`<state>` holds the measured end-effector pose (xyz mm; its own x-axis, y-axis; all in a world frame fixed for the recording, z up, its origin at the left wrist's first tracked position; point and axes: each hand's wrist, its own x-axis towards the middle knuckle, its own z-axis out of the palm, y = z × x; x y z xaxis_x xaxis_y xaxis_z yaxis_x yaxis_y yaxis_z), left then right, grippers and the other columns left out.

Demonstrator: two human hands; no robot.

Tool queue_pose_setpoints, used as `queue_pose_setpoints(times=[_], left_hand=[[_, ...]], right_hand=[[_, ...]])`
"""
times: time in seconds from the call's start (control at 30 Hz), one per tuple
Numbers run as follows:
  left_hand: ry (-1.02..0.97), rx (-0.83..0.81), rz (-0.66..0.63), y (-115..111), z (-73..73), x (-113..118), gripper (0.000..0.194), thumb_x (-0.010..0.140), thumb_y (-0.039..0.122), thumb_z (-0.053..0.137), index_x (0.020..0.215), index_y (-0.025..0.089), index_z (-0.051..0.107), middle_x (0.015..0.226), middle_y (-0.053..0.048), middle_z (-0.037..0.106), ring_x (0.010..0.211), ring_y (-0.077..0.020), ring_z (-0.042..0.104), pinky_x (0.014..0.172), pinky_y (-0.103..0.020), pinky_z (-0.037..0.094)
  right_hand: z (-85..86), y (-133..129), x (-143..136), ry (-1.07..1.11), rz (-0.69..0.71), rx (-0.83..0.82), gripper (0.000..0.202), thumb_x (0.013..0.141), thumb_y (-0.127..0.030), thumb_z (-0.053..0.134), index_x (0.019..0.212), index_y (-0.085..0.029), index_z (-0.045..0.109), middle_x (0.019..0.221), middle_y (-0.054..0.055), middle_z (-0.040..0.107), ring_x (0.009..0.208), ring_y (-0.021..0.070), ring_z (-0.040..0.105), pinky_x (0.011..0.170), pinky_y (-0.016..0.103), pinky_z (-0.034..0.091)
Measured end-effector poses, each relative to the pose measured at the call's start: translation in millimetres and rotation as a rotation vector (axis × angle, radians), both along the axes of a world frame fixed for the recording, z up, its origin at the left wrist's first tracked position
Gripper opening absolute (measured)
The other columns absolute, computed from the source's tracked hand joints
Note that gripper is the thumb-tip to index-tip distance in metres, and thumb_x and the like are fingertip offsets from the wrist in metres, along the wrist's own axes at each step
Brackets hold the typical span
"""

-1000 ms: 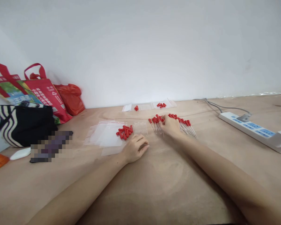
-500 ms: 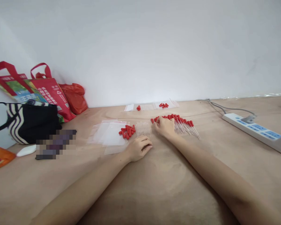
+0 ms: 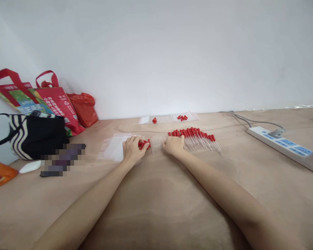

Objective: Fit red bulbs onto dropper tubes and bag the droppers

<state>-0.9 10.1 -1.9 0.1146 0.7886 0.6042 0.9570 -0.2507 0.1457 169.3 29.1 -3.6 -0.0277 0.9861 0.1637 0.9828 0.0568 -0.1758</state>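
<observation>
My left hand (image 3: 134, 150) reaches over a pile of red rubber bulbs (image 3: 145, 143), thumb and fingers apart with bulbs showing between them. My right hand (image 3: 173, 145) is closed at the right end of a row of thin clear tubes (image 3: 157, 143). Its fingers pinch at a tube there, and the fingertips are partly hidden. Just right of it lies a fanned row of droppers (image 3: 198, 139), each a clear tube with a red bulb on its far end. Flat clear zip bags (image 3: 112, 147) lie stacked to the left, partly behind my left hand.
Against the wall lie more red bulbs (image 3: 182, 117) and tubes (image 3: 165, 119) on clear bags. A white power strip (image 3: 284, 144) with a grey cable sits at right. Shopping bags (image 3: 59, 104), a black striped bag (image 3: 39, 135) and a white object (image 3: 30, 167) stand at left.
My left hand has moved left and away from me to the bulb pile. My right hand has left the dropper row and shifted left and nearer, onto the tubes.
</observation>
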Motion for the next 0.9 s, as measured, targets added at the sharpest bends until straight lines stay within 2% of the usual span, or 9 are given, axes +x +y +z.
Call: queue_pose_setpoints(times=[0.07,0.2,0.43,0.57,0.73,0.9], left_hand=[[0.018,-0.051,0.028,2.2,-2.5,-4.2,0.022,0.072,0.042,0.055,0.077,0.021,0.056,0.084,-0.005,0.057,0.085,-0.025,0.049,0.071,-0.036,0.033],[0.049,-0.106,-0.012,2.5,-8.0,-4.3,0.025,0.071,0.039,0.057,0.091,0.024,0.06,0.095,-0.005,0.055,0.093,-0.026,0.047,0.076,-0.038,0.033],[0.026,-0.099,-0.033,3.5,-9.7,-2.0,0.016,0.071,0.032,0.057,0.082,0.022,0.059,0.092,-0.004,0.057,0.091,-0.0245,0.048,0.077,-0.038,0.034],[0.039,-0.07,-0.061,3.5,-9.1,-2.2,0.012,0.071,0.03,0.057,0.078,0.021,0.055,0.089,-0.004,0.058,0.089,-0.0239,0.049,0.076,-0.037,0.034],[0.008,-0.051,-0.124,5.9,-9.6,-3.9,0.01,0.074,0.03,0.055,0.076,0.02,0.052,0.083,-0.004,0.062,0.082,-0.0228,0.053,0.075,-0.037,0.036],[-0.086,0.009,-0.159,9.2,-10.7,-6.2,0.011,0.078,0.024,0.052,0.088,0.02,0.054,0.08,-0.003,0.064,0.08,-0.0217,0.056,0.078,-0.038,0.036]], right_hand=[[1.0,0.0,-2.1,-0.008,0.009,-0.013,0.031,0.076,-0.029,0.04,0.079,-0.013,0.066,0.083,0.016,0.065,0.075,0.0238,0.059,0.081,0.043,0.022],[1.0,-1.0,-5.0,-0.008,0.019,-0.015,0.031,0.076,-0.029,0.04,0.077,-0.013,0.066,0.083,0.016,0.065,0.074,0.0242,0.059,0.083,0.044,0.02],[-1.4,-4.8,-5.4,-0.006,0.044,0.028,0.031,0.078,-0.028,0.038,0.079,-0.012,0.064,0.083,0.017,0.064,0.074,0.0238,0.058,0.079,0.042,0.022],[-0.9,-9.5,-2.6,-0.002,0.037,0.132,0.033,0.08,-0.028,0.034,0.083,-0.009,0.06,0.081,0.017,0.063,0.076,0.0246,0.056,0.075,0.04,0.024],[-5.5,-19.8,14.3,0.052,0.057,0.258,0.03,0.084,-0.029,0.03,0.087,-0.011,0.054,0.078,0.013,0.062,0.078,0.0231,0.054,0.073,0.036,0.022],[-18.9,-33.6,46.3,0.075,0.152,0.36,0.024,0.084,-0.026,0.032,0.087,-0.013,0.052,0.081,0.009,0.062,0.08,0.0209,0.052,0.072,0.033,0.022]])
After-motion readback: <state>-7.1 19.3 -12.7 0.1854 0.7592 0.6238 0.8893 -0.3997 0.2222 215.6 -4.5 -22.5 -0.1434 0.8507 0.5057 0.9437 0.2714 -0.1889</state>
